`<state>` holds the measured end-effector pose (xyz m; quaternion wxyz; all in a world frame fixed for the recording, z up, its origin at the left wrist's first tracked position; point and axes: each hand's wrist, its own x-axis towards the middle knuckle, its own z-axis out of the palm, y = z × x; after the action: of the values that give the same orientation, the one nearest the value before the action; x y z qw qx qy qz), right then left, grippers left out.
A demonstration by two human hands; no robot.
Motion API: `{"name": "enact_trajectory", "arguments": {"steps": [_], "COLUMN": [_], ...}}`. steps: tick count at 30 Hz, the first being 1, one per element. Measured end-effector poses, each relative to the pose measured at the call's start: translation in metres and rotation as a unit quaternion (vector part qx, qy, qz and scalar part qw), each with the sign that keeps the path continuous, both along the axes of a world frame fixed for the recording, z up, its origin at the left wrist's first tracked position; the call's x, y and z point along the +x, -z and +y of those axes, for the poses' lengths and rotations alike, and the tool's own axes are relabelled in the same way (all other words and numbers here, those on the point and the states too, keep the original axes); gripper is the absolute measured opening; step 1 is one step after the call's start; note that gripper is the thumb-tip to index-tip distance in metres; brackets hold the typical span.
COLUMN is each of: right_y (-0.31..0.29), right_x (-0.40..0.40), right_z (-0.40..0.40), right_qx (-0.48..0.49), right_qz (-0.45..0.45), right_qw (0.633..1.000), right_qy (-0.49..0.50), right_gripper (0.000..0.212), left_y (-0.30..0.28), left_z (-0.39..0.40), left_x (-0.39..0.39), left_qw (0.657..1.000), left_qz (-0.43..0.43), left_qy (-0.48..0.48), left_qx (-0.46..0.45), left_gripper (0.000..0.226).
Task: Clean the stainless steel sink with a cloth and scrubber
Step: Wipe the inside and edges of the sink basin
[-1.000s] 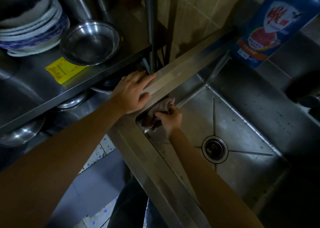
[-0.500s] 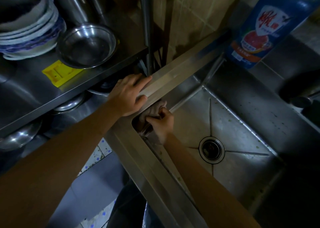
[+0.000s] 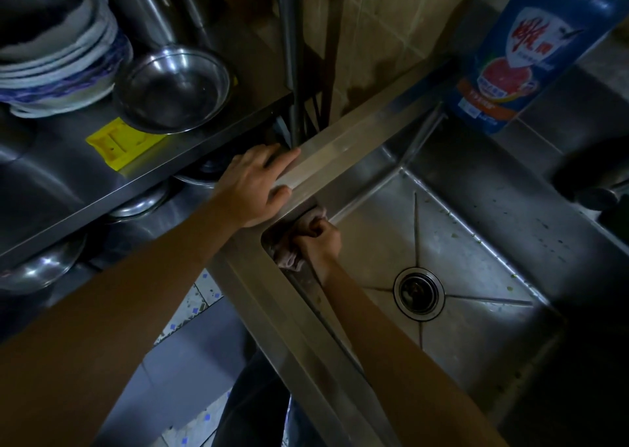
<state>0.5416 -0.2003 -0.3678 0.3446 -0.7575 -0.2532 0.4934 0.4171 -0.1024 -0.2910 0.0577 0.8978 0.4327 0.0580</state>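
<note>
A stainless steel sink (image 3: 357,140) fills the right half of the view, with a round drain (image 3: 418,293) in its floor. My right hand (image 3: 320,242) is inside the basin at its near left corner, closed around a bunched pinkish cloth (image 3: 289,254) that presses against the inner wall. My left hand (image 3: 255,184) lies flat on the sink's left rim just above that corner, fingers spread, holding nothing. No scrubber is in sight.
A blue dish soap bottle (image 3: 531,45) stands at the sink's far corner. On the left, a steel shelf (image 3: 68,181) carries stacked plates (image 3: 58,69), a metal bowl (image 3: 173,89) and a yellow item (image 3: 119,142). More bowls sit beneath it. Tiled floor shows below.
My right hand with the cloth has slid a little deeper into the sink's corner along the wall. My left hand has stayed planted on the rim.
</note>
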Motion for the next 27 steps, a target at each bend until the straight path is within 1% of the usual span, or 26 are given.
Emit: {"name": "enact_trajectory", "arguments": {"steps": [6, 9, 15, 18, 22, 24, 27], "right_y": [0.005, 0.011, 0.031, 0.035, 0.042, 0.046, 0.052], "right_x": [-0.006, -0.004, 0.006, 0.0, -0.01, -0.006, 0.002], "right_z": [-0.008, -0.003, 0.009, 0.007, -0.001, 0.002, 0.01], "right_qx": [0.048, 0.029, -0.049, -0.046, -0.024, -0.038, -0.06], "right_qz": [-0.034, -0.037, -0.052, -0.063, -0.041, -0.048, -0.054], "right_qw": [0.998, 0.999, 0.997, 0.996, 0.999, 0.998, 0.996], "right_qy": [0.0, -0.002, 0.027, 0.035, 0.02, 0.013, 0.03], "right_gripper": [0.033, 0.033, 0.034, 0.036, 0.03, 0.032, 0.034], "left_y": [0.001, 0.003, 0.005, 0.004, 0.005, 0.006, 0.006], "left_z": [0.001, 0.001, 0.001, 0.002, 0.002, 0.002, 0.003], "left_x": [0.0, -0.001, -0.001, 0.0, -0.001, 0.0, -0.001], "left_qw": [1.0, 1.0, 1.0, 1.0, 1.0, 1.0, 1.0], "left_qz": [-0.011, -0.016, -0.009, -0.017, -0.018, -0.013, -0.011], "left_qy": [0.006, 0.004, 0.003, 0.001, -0.002, -0.001, 0.0], "left_qx": [0.006, 0.007, 0.015, 0.012, 0.015, 0.015, 0.013], "left_gripper": [0.064, 0.063, 0.062, 0.063, 0.062, 0.063, 0.063]}}
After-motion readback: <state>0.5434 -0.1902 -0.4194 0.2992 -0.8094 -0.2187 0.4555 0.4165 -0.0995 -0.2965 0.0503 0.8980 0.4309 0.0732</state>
